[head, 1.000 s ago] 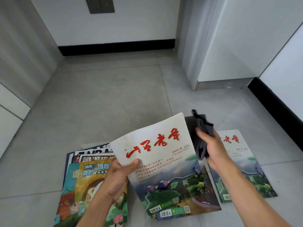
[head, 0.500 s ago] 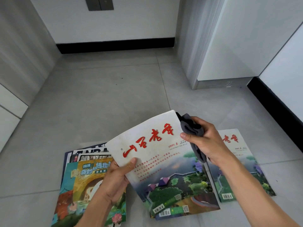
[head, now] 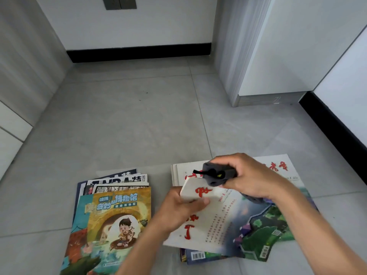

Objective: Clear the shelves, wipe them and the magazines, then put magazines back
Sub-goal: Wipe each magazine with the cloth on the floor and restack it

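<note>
The person crouches over the grey tiled floor [head: 139,126], working on one magazine [head: 228,219] with red brush lettering and a landscape on its cover. The left hand [head: 178,211] grips the magazine at its upper left corner, thumb curled over the cover and bending that corner up. The right hand [head: 248,175] is closed round a bunched dark grey cloth [head: 216,175], which presses on the cover at about one o'clock from the left hand, the two hands close together.

The magazine's long axis runs from ten o'clock, where the cloth sits, down toward four o'clock, so the unwiped landscape part lies toward four o'clock from the cloth. I judge the next stroke should drag that way along the cover while the left hand pins the corner; the right hand is the nearer one for it.

Under the magazine lies another with the same red title [head: 278,167], poking out at one o'clock, and a dark-edged one [head: 198,255] shows below. At nine o'clock a separate pile [head: 119,183] is fanned out, topped by a cartoon cover [head: 115,219] of a child in a bowl.

White walls with black skirting [head: 139,51] close the room at twelve o'clock, and a pale cabinet corner [head: 258,56] stands at two o'clock. No shelves are in view.
</note>
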`<action>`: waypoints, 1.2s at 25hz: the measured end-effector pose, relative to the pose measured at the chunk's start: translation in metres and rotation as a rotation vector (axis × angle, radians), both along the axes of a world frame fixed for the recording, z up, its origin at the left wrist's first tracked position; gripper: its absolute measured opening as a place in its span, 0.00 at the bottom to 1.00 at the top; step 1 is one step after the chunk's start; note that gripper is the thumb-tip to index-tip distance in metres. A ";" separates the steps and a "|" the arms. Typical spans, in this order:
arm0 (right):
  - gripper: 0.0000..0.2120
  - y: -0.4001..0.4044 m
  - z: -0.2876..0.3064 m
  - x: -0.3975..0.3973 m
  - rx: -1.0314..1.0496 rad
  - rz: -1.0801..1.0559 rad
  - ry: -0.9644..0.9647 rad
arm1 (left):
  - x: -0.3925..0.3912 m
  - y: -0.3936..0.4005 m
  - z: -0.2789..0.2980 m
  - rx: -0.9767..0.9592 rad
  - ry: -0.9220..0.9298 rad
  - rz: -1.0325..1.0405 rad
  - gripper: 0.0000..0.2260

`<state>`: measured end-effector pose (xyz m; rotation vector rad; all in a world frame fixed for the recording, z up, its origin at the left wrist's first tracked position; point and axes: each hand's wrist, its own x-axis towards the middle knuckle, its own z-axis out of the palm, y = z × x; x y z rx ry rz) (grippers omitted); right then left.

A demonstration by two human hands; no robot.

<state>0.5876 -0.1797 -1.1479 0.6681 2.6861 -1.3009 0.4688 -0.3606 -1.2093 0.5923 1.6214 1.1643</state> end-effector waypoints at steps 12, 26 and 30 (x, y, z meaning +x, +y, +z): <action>0.36 -0.060 -0.052 0.004 0.781 -0.300 0.147 | -0.004 -0.009 -0.013 0.040 0.243 0.308 0.08; 0.31 -0.067 -0.058 -0.002 0.730 -0.292 0.155 | -0.006 -0.016 -0.023 0.022 0.221 0.285 0.06; 0.28 -0.081 -0.043 -0.021 0.613 -0.219 0.308 | -0.013 -0.017 -0.020 0.055 0.235 0.304 0.09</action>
